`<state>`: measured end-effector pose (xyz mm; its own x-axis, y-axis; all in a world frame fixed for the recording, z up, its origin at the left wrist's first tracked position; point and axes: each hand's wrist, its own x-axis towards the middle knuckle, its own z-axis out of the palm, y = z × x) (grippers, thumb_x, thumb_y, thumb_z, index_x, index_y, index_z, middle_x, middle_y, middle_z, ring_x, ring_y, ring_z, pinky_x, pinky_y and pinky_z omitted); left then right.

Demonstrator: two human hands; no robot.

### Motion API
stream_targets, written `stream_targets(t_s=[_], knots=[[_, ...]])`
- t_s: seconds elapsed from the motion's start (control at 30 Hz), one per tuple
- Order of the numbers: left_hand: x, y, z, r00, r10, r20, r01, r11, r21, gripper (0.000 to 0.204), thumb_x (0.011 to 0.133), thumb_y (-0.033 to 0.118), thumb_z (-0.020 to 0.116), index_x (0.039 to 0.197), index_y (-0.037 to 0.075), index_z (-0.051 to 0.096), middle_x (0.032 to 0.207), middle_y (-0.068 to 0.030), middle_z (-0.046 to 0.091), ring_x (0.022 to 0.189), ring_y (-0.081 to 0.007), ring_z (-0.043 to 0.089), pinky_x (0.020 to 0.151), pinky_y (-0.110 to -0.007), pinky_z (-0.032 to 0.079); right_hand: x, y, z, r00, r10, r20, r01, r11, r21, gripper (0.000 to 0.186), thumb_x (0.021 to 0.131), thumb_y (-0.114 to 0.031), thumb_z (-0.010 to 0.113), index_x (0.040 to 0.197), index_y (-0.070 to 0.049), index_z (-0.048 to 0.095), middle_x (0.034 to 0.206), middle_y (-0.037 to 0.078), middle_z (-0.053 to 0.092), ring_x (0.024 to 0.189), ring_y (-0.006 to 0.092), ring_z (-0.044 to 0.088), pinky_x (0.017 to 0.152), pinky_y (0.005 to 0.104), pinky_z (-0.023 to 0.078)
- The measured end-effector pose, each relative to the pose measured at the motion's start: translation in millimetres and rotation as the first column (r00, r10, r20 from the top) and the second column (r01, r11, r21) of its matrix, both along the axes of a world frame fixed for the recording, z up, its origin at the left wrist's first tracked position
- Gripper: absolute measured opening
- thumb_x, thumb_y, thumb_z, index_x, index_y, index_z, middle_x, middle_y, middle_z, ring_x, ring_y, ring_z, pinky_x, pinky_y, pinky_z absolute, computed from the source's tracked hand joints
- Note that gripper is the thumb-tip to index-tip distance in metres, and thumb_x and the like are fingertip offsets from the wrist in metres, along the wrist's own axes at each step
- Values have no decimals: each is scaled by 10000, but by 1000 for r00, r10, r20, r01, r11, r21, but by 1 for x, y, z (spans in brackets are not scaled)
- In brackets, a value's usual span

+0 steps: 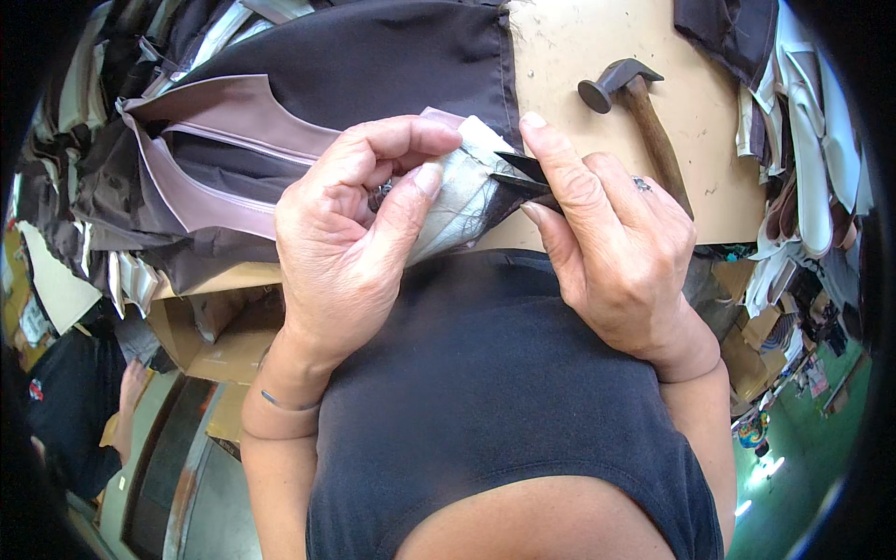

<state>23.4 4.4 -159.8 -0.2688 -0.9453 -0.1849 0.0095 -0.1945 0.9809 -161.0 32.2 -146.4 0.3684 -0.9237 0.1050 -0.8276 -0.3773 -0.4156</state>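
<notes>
My left hand (341, 224) is closed at the near edge of a sewn piece, thumb and forefinger at its white-backed end (457, 201). Mauve leather-like strips (201, 201) of this piece spread out to the left, with a zipper-like seam between them. In my right hand (625, 238) is a small pair of scissors (521, 168) with dark blades. Its blade tips lie against the white-backed end, where loose dark threads show. The scissor handles are mostly hidden by my fingers.
A hammer (644, 117) with a wooden handle lies on the tan tabletop (555, 56). Dark cloth (383, 65) covers the table's left part. Stacked pieces (807, 121) hang at the right. Cardboard boxes (224, 350) sit under the table; another person (79, 411) is at lower left.
</notes>
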Motion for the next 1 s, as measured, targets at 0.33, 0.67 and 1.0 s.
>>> stream_targets(t_s=[0.33, 0.67, 1.0], knots=[[-5, 1, -3, 999, 9, -54, -7, 1000, 28, 184, 832, -55, 492, 1010, -74, 534, 968, -97, 591, 847, -90, 557, 777, -197, 430, 1, 2, -8, 991, -30, 132, 27, 999, 25, 458, 705, -11, 628, 1150, 1, 521, 819, 140, 575, 671, 241, 563, 586, 290, 457], [-7, 5, -2, 998, -54, 39, 53, 998, 31, 290, 777, -61, 566, 1054, -72, 482, 989, -116, 566, 868, -106, 558, 768, -200, 464, -5, -2, -12, 867, -140, 478, -7, 956, 293, 425, 723, -35, 622, 1138, -14, 535, 864, 114, 589, 648, 173, 532, 587, 253, 438], [-2, 3, -8, 996, -30, -85, 43, 987, 153, 325, 717, -70, 617, 984, -11, 442, 910, -62, 530, 799, -71, 527, 691, -168, 442, -8, -17, -22, 791, -158, 592, -68, 938, 341, 385, 656, -53, 652, 1023, 8, 554, 833, 33, 536, 753, 80, 511, 662, 201, 415]])
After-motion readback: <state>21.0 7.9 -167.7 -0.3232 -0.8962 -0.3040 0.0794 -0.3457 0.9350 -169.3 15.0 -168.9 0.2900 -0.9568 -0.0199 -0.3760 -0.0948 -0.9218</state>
